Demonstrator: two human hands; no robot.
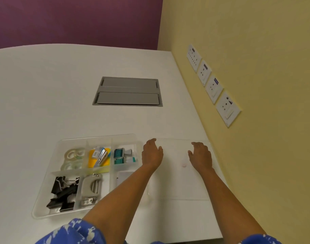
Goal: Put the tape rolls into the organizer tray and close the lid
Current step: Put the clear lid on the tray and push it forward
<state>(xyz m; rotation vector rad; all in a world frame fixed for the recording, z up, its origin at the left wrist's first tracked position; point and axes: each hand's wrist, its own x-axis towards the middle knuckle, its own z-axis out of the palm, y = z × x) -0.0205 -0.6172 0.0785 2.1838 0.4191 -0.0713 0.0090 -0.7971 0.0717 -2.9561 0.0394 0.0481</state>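
A clear organizer tray (pixel 45 201) lies on the white table at the lower left. Clear tape rolls (pixel 73 158) sit in its far-left compartment. To the tray's right, a clear flat lid (pixel 175 184) lies on the table. My left hand (pixel 152 153) hovers over the lid's left far edge, fingers spread, and my left forearm crosses the tray's right side. My right hand (pixel 200 155) is over the lid's right far part, fingers apart. Whether either hand touches the lid I cannot tell.
Other tray compartments hold black binder clips (pixel 62 194), a tape dispenser (pixel 91 188), yellow notes with a stapler (pixel 100 158) and teal staple boxes (pixel 120 155). A grey cable hatch (pixel 127 91) is set in the table farther back. The yellow wall with sockets (pixel 214 87) runs along the right.
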